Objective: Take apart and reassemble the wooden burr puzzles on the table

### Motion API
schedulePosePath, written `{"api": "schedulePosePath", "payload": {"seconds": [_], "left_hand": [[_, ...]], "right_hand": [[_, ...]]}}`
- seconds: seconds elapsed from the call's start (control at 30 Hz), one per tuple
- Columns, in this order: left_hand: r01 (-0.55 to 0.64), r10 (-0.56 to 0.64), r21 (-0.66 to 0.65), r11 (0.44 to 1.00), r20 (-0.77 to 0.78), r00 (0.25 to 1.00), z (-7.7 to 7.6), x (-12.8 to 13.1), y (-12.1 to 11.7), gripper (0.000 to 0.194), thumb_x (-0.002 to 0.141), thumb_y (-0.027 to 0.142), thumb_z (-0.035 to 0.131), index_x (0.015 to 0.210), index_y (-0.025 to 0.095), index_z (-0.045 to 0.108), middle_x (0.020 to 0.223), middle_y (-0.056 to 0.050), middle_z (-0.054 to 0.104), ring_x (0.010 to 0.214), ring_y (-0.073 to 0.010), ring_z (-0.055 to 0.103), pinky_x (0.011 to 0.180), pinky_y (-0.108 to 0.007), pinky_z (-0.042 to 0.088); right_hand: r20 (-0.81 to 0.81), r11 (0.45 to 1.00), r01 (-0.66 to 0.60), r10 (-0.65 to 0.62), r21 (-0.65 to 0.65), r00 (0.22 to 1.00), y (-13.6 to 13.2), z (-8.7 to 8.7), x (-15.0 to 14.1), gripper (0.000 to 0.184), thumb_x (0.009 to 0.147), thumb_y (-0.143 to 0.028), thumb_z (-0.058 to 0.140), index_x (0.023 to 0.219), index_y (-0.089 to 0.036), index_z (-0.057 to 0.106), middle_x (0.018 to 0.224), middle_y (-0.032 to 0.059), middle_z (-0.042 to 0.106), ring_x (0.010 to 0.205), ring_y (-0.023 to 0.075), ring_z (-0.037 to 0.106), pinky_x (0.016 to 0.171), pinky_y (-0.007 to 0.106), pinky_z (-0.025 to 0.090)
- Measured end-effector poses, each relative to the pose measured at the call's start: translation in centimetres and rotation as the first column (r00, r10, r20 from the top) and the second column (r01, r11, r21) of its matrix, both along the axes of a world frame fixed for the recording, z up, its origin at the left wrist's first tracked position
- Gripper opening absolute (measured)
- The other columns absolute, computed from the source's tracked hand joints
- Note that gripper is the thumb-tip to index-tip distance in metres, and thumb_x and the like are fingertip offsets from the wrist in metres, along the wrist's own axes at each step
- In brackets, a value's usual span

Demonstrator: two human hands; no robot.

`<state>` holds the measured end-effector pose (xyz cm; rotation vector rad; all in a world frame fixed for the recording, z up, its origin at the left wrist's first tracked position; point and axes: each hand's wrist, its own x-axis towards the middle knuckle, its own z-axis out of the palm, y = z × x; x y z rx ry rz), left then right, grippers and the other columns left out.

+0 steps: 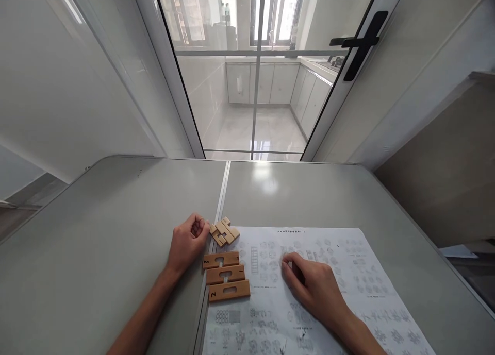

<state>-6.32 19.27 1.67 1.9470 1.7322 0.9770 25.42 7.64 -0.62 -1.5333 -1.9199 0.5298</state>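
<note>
My left hand (189,240) rests on the table with its fingers curled in, its thumb side right beside a cluster of small notched wooden puzzle pieces (225,232). Whether it touches them I cannot tell. Below the cluster, three flat wooden bars (225,275) with slots in their middles lie in a stepped column, marked with black numbers. They overlap the left edge of a printed sheet (266,306). On that sheet lies my right hand (315,288), fingers bent and thumb drawn to the forefinger. Nothing shows in either hand.
A pale grey table (162,190) carries everything, with a metal seam (222,190) running down it by the wooden pieces. Beyond its far edge stands a glass door with a black handle (365,45). Kitchen cabinets (266,83) show through the glass.
</note>
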Motion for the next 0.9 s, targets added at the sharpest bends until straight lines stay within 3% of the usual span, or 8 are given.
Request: {"api": "schedulePosePath", "payload": {"seconds": [0.1,0.27,0.43,0.6,0.9], "left_hand": [[0.007,-0.004,0.08,0.997,-0.04,0.999,0.0,0.1,-0.1,0.026,0.096,0.041,0.058,0.079,0.022,0.054,0.069,0.004,0.056,0.062,-0.0143,0.052,0.065,-0.026,0.044],[0.152,-0.137,0.139,0.979,-0.117,0.984,0.5,0.5,-0.3,0.022,0.099,0.043,0.06,0.102,0.021,0.061,0.104,-0.006,0.067,0.095,-0.0226,0.064,0.088,-0.035,0.053],[0.22,-0.194,0.12,0.968,-0.201,0.96,0.5,1.8,-1.0,0.053,0.09,0.054,0.073,0.129,0.022,0.057,0.132,-0.013,0.063,0.123,-0.0339,0.06,0.107,-0.05,0.05],[0.192,-0.17,0.075,0.978,-0.236,0.957,0.0,3.4,-1.5,0.068,0.087,0.058,0.077,0.139,0.023,0.05,0.136,-0.013,0.062,0.121,-0.0342,0.063,0.104,-0.05,0.051],[0.182,-0.136,0.116,0.976,-0.328,0.935,-0.6,3.8,-1.3,0.058,0.091,0.053,0.074,0.135,0.02,0.054,0.122,-0.012,0.069,0.112,-0.0338,0.067,0.101,-0.049,0.054]], "right_hand": [[-0.002,1.0,0.0,0.0,-0.017,1.0,0.0,0.0,0.0,0.03,0.107,-0.036,0.048,0.089,-0.023,0.068,0.055,-0.0056,0.053,0.046,0.0124,0.05,0.054,0.024,0.038],[0.011,0.998,0.004,-0.004,-0.059,1.0,0.1,0.1,0.0,0.03,0.107,-0.037,0.048,0.09,-0.023,0.069,0.056,-0.0041,0.055,0.048,0.0135,0.052,0.055,0.026,0.04],[-0.007,0.998,0.007,-0.007,-0.06,1.0,0.2,0.2,0.0,0.03,0.106,-0.035,0.048,0.09,-0.023,0.07,0.056,-0.0032,0.057,0.047,0.0138,0.052,0.055,0.027,0.04],[-0.01,0.997,-0.005,0.005,-0.074,1.0,0.1,0.1,0.1,0.029,0.107,-0.035,0.049,0.093,-0.023,0.071,0.059,-0.0032,0.06,0.049,0.0136,0.054,0.056,0.025,0.04],[-0.004,0.998,0.0,0.0,-0.07,1.0,0.2,0.2,0.2,0.029,0.107,-0.036,0.047,0.091,-0.023,0.068,0.058,-0.0032,0.059,0.05,0.0142,0.054,0.057,0.026,0.039]]}}
